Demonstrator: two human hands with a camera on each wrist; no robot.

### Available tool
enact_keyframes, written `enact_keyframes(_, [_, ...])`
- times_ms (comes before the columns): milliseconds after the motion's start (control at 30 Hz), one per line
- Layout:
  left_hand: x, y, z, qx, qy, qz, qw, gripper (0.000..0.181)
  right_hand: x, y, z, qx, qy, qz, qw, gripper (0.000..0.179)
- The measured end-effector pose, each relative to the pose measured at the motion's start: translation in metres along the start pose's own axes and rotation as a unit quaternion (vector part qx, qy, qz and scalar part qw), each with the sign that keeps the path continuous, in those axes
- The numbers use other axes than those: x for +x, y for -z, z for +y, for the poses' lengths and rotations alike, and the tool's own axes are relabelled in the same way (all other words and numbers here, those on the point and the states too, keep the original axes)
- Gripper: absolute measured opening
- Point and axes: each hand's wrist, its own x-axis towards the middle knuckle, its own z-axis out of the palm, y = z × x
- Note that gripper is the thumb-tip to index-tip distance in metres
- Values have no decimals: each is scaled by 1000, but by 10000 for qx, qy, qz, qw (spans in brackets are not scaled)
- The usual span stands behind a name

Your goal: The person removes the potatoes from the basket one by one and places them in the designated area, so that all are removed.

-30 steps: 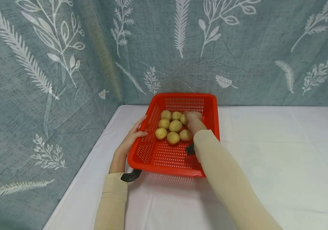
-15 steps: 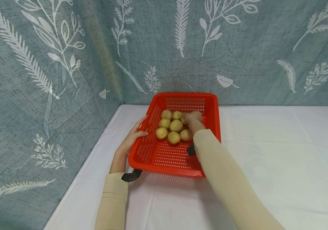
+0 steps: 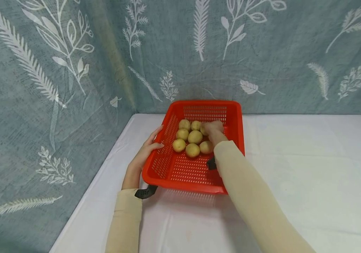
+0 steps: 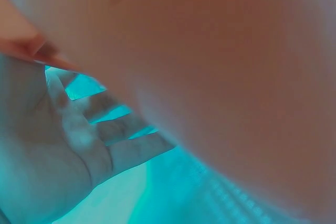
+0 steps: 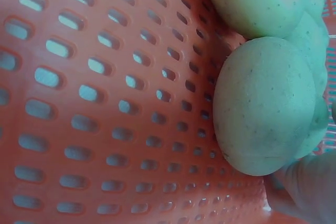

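A red perforated plastic basket (image 3: 186,188) stands on the white-covered table, with several yellowish potatoes (image 3: 195,137) grouped in its rear half. My left hand (image 3: 143,154) holds the basket's left side, thumb over the rim; in the left wrist view its fingers (image 4: 139,150) extend beneath the basket wall. Inside the basket, my right hand (image 3: 214,130) reaches down at the back right and holds a potato (image 3: 203,129), partly covered by the fingers. In the right wrist view, another potato (image 5: 265,106) fills the foreground, and only part of the right hand (image 5: 310,184) shows.
The front part of the basket floor (image 3: 193,172) is bare perforated plastic. White cloth covers the table (image 3: 294,168). A grey-green leaf-patterned curtain (image 3: 174,63) hangs behind and along the left side.
The head view has shifted slightly. The right hand's fingers have moved a little over the potato at the back; the left hand keeps its hold on the basket.
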Motion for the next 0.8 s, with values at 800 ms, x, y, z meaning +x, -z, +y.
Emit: enact_keyframes(800, [0, -1, 1, -64, 31, -48, 10000, 69, -2, 0, 0, -295, 392, 504, 9975, 21])
